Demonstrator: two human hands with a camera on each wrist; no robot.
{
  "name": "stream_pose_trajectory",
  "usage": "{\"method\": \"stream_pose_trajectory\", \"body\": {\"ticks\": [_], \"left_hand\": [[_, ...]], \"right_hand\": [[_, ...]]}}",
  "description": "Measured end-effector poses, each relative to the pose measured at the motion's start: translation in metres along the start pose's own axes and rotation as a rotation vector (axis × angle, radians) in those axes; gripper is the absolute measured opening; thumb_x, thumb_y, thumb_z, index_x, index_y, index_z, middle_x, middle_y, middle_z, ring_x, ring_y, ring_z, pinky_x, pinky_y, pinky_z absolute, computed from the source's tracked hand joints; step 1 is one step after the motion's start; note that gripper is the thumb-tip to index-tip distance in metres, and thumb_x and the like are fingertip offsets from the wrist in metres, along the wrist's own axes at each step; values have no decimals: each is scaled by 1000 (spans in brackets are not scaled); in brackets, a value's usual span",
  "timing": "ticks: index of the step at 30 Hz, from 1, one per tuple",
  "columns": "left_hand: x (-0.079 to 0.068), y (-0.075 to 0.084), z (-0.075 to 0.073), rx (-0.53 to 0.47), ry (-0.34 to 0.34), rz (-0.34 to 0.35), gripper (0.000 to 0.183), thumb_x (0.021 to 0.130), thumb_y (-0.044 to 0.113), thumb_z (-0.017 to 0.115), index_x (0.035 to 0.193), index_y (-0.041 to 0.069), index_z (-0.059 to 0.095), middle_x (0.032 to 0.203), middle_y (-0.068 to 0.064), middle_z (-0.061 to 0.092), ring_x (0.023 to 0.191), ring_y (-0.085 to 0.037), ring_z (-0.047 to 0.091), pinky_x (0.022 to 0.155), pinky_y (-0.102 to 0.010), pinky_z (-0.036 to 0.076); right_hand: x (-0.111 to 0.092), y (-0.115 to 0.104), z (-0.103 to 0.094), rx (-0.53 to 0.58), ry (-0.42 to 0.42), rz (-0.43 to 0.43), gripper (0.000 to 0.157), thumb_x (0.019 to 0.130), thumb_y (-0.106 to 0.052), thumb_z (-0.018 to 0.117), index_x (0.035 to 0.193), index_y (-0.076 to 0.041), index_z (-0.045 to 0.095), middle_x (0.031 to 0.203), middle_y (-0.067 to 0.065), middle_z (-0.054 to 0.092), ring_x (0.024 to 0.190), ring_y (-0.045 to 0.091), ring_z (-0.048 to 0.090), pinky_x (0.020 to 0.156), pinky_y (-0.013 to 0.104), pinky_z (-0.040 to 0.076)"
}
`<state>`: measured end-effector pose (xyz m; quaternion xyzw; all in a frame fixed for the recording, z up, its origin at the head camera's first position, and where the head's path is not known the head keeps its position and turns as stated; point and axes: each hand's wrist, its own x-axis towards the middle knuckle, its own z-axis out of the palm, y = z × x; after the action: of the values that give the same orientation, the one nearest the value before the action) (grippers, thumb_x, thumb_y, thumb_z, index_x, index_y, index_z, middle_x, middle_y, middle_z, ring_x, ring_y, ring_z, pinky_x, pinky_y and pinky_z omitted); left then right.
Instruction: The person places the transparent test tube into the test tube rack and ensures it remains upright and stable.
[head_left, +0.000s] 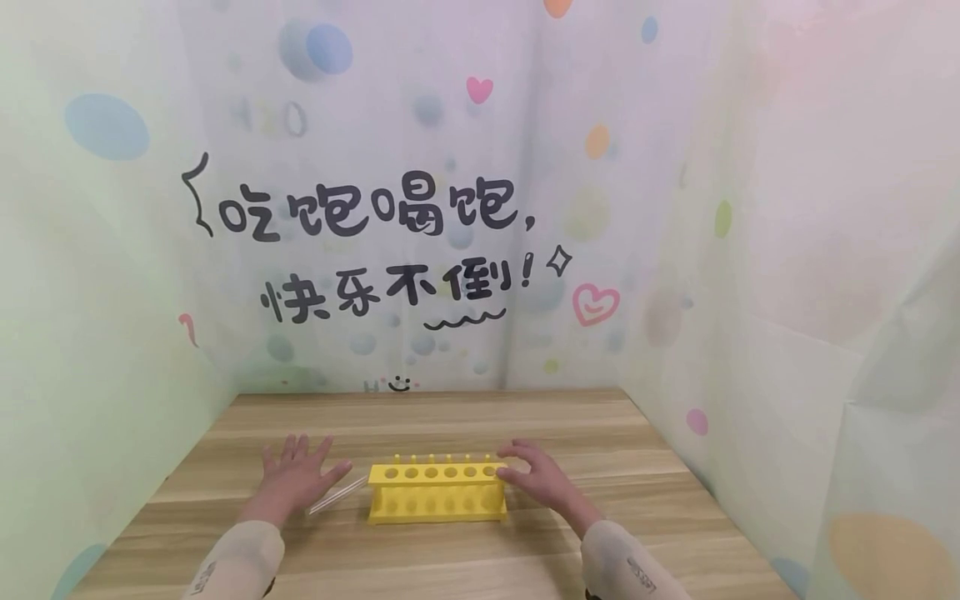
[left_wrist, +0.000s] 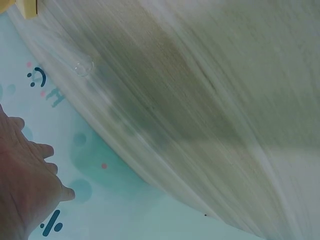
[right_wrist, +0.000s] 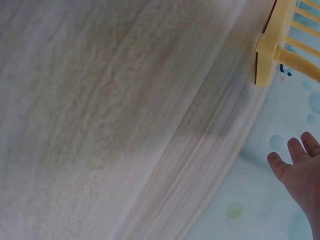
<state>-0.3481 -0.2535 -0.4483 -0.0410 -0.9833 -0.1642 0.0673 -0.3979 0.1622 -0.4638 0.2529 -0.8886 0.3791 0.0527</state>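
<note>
A yellow test tube rack (head_left: 438,515) stands on the wooden table, with a row of round holes along its top and short pegs behind them. Left of it lies a clear glass tube (head_left: 335,497), slanting toward the rack; its rounded end (left_wrist: 83,66) shows in the left wrist view. My left hand (head_left: 296,475) is spread beside the tube with nothing in it. On the other side, my right hand (head_left: 542,477) has its fingertips right at the rack's right end, fingers loosely bent and holding nothing. The rack's end (right_wrist: 267,57) appears at the upper right in the right wrist view.
The wood-grain table (head_left: 420,567) reaches back to a printed curtain (head_left: 420,125) with dark lettering and coloured dots. Curtain walls (head_left: 787,275) also stand along the left and right sides.
</note>
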Motion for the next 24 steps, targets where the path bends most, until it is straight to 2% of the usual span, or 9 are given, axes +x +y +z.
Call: {"method": "stream_pose_trajectory", "body": {"ticks": [14, 24], "left_hand": [[1, -1, 1, 11, -12, -6, 85, 92, 67, 32, 147, 2, 30, 148, -40, 11, 137, -59, -1, 100, -75, -16], [0, -1, 1, -5, -8, -2, 83, 93, 66, 34, 147, 3, 31, 148, -41, 11, 136, -59, -1, 100, -75, -16]], "right_hand": [[-2, -2, 0, -2, 1, 18, 34, 89, -44, 62, 113, -20, 66, 146, 23, 39, 133, 48, 35, 104, 68, 29], [-4, -5, -1, -9, 16, 27, 36, 86, -44, 65, 112, -19, 67, 146, 23, 40, 132, 49, 36, 103, 69, 29]]}}
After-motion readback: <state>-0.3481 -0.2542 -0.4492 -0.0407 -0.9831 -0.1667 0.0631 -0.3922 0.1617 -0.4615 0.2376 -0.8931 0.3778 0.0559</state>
